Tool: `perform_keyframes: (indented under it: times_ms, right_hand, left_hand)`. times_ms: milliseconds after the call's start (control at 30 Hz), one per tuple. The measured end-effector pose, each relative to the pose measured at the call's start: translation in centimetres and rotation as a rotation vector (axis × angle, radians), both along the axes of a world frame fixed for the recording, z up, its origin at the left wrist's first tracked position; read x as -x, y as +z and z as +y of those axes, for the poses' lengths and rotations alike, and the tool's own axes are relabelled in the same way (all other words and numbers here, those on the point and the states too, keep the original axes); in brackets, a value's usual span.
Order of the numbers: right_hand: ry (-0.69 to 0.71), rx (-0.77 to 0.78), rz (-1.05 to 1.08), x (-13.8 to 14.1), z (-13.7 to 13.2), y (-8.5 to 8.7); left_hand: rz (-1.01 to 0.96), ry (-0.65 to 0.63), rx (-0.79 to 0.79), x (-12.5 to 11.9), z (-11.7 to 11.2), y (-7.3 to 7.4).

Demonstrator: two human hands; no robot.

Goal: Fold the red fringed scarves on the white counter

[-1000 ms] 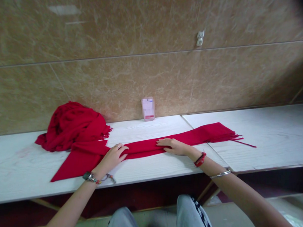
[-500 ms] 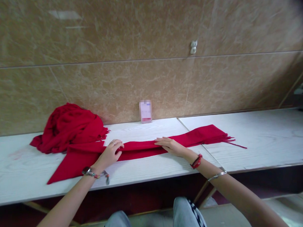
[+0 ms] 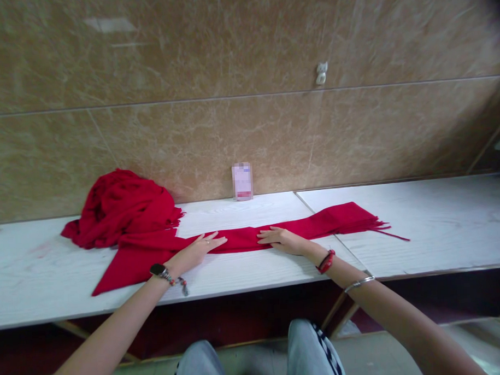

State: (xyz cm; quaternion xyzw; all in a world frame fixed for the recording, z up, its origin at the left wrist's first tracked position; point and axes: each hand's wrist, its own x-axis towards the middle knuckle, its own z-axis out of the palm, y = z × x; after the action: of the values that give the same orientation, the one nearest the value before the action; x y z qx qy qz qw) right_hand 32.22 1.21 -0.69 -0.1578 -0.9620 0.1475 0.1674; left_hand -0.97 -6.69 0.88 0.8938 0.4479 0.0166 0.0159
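Observation:
A red fringed scarf (image 3: 237,240) lies lengthwise on the white table, folded into a narrow strip from its middle to the right. Its left part spreads out into a wide, pointed flap, and tassels stick out at the right end. My left hand (image 3: 201,249) rests flat on the strip with its fingers stretched out. Farther right, my right hand (image 3: 282,240) also lies on the strip, palm down, fingers extended. Neither hand grips the cloth. Behind the flap, a crumpled heap of red fringed cloth (image 3: 123,208) touches or nearly touches the scarf.
Against the tiled wall (image 3: 191,140) leans a small pinkish card or box (image 3: 242,181), blurred out. A small white cat-shaped hook (image 3: 322,73) is fixed to the wall. The white table (image 3: 432,225) has a seam right of centre, and my knees are below its front edge.
My left hand has gone from curled fingers on the scarf's edge to lying flat, a little farther right. The strip's near edge there is now folded in, making it narrower. My right hand stays put.

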Motion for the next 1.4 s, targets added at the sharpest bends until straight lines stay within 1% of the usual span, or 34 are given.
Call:
perform_keyframes:
  times_ms: [67, 167, 267, 333, 400, 500, 567, 600, 633, 700, 767, 933, 1033, 1167, 1300, 1400]
  right_hand:
    - [-0.058, -0.024, 0.017, 0.0, 0.5, -0.4]
    - [-0.177, -0.061, 0.024, 0.0, 1.2, -1.1]
    - [-0.239, -0.076, 0.009, 0.0, 1.6, -1.4]
    - [-0.235, -0.079, 0.017, 0.0, 1.7, -1.4]
    - [-0.227, -0.070, 0.044, -0.1, 1.6, -1.2]
    - [-0.233, -0.043, 0.106, -0.2, 1.6, -1.1]
    - [-0.238, -0.023, 0.151, -0.3, 1.6, -1.0]
    - [-0.237, -0.014, 0.172, -0.3, 1.7, -1.0]
    - [-0.234, -0.003, 0.193, -0.4, 1.7, -1.0]
    - [-0.229, 0.020, 0.234, -0.6, 1.8, -1.0]
    - [-0.215, 0.052, 0.247, -0.8, 2.0, -1.1]
    - [-0.139, 0.095, 0.068, -1.5, 2.1, -1.3]
    - [-0.143, 0.075, 0.016, -1.5, 1.9, -1.1]
    - [-0.147, 0.065, -0.009, -1.5, 1.5, -0.6]
    - [-0.141, 0.070, 0.011, -1.6, 1.3, -0.3]
    - [-0.138, 0.081, 0.035, -1.6, 1.3, -0.3]
  left_hand:
    - [0.033, -0.014, 0.005, 0.2, 1.1, 0.2]
    - [0.018, 0.020, -0.031, 0.5, 2.5, 0.7]
    - [0.017, 0.049, -0.106, -0.2, 3.1, 1.1]
    - [0.025, 0.033, -0.162, -1.3, 3.1, 1.0]
    - [0.018, 0.005, -0.168, -2.4, 3.0, 0.9]
    - [-0.002, 0.027, -0.035, -3.1, 3.4, 0.7]
    - [0.000, 0.080, 0.066, -2.8, 3.7, 0.9]
    - [-0.005, 0.096, 0.090, -2.6, 3.8, 1.1]
    - [-0.019, 0.102, 0.088, -2.4, 3.8, 1.3]
    - [-0.080, 0.093, 0.034, -2.0, 3.5, 1.6]
    - [-0.120, 0.071, 0.012, -1.9, 2.8, 1.6]
    - [-0.010, 0.040, 0.196, -2.0, 1.3, 0.9]
    - [0.007, 0.041, 0.234, -2.1, 1.2, 1.2]
    - [0.009, 0.015, 0.235, -1.8, 1.0, 2.1]
    - [0.024, -0.025, 0.183, -0.5, 0.9, 2.4]
    - [0.032, -0.014, 0.187, 0.0, 1.2, 2.9]
